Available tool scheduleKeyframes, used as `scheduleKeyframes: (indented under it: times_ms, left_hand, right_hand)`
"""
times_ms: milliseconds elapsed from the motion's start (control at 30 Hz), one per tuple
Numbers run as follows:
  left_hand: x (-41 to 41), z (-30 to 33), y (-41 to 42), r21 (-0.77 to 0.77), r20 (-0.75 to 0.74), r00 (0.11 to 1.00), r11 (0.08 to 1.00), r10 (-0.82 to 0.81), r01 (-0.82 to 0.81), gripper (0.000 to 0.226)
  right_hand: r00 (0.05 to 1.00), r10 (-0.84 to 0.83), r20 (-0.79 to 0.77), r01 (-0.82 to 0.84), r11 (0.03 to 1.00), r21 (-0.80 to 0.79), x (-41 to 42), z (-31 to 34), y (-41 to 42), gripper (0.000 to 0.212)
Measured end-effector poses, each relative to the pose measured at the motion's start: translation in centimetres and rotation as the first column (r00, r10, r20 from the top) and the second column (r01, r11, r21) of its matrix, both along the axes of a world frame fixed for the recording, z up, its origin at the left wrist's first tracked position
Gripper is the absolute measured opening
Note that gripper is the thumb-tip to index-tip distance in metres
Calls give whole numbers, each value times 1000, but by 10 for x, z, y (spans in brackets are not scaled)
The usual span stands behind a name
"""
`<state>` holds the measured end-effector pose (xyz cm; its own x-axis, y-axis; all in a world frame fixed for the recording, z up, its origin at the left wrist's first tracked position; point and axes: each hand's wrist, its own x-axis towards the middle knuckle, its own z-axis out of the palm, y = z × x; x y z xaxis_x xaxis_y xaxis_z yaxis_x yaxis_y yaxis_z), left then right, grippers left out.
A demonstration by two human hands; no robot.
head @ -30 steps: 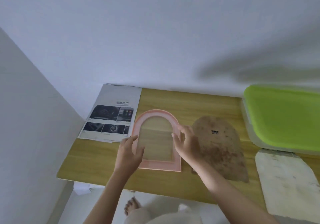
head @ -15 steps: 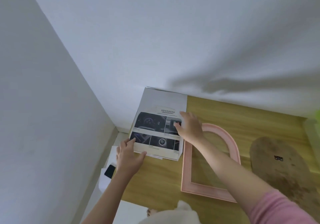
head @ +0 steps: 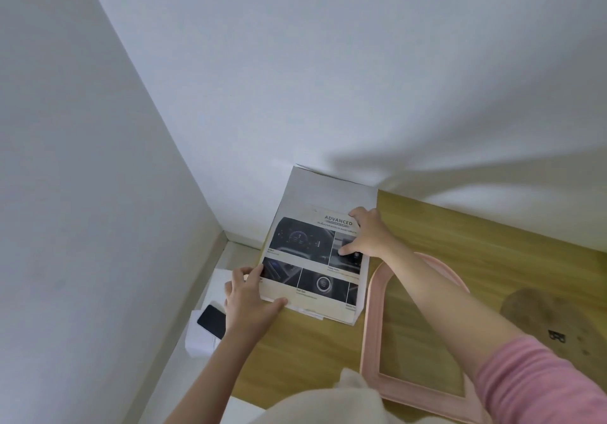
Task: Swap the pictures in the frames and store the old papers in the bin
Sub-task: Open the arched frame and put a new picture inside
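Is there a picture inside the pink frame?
No, it is empty. The wooden table shows straight through the opening of the pink arched frame, lying flat.

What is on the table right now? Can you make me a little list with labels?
table: wooden, set in a white corner
papers: printed stack at the table's left end, top page reads ADVANCED
left hand: grips the stack's near left corner
right hand: pressed on the top page
frame: pink arched frame, empty, lying flat
backing: brown board at right
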<state>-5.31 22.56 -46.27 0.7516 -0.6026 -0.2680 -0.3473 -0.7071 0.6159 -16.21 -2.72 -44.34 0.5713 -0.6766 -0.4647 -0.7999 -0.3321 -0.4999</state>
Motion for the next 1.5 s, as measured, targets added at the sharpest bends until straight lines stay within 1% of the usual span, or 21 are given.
scheduleKeyframes:
  times_ms: [100,167,267,333,433,567,633,733,833,1000,1133,1200,1333,1500]
  left_hand:
    - [1,-2,0,-5,-8,1000,1000,15,-15,79]
    - [1,-2,0,-2,-9,1000,1000,15,-15,80]
    - [0,0,0,-3,-19,1000,1000,17,-17,81]
    - [-1,1,0,-3,-27,999,1000,19,-19,81]
    - [0,6,-2,6,-54,998,1000,21,-20,81]
    - [4,17,-3,-12,-80,996,1000,27,-28,78]
    - [5,24,-1,-81,-78,997,996,19,-25,72]
    - [0,36,4,-222,-115,993,975,-28,2,59]
    - [-18,46,5,-309,-152,986,951,-74,24,47]
    - [-67,46,-7,-341,-194,962,933,-193,118,37]
    - [-106,36,-16,-305,-264,931,938,-250,166,35]
    - [-123,32,-19,-284,-274,922,939,-275,196,35]
    - [-147,21,-21,-246,-248,913,933,-324,265,36]
    - [-157,15,-20,-207,-204,914,929,-349,308,35]
  right_hand:
    - [1000,10,12,-10,1000,17,-1,0,-2,88]
    - [999,36,38,-36,999,8,-2,0,-1,80]
    - [985,63,159,-70,997,38,-3,3,5,58]
    - [971,42,237,-57,997,57,-2,7,10,47]
    - [933,-52,357,19,995,95,0,15,16,45]
    - [842,-222,491,137,970,203,-3,27,20,47]
    - [805,-277,525,175,956,236,-9,35,21,47]
    - [779,-295,554,199,953,227,-29,45,22,46]
    - [785,-312,535,242,950,198,-60,52,21,46]
    - [787,-373,492,335,927,167,-127,47,22,45]
    - [820,-400,411,394,913,103,-175,39,26,45]
    - [846,-384,371,404,915,26,-193,35,27,43]
    - [894,-336,295,384,915,-120,-218,25,26,42]
    - [933,-295,207,332,927,-173,-228,17,25,46]
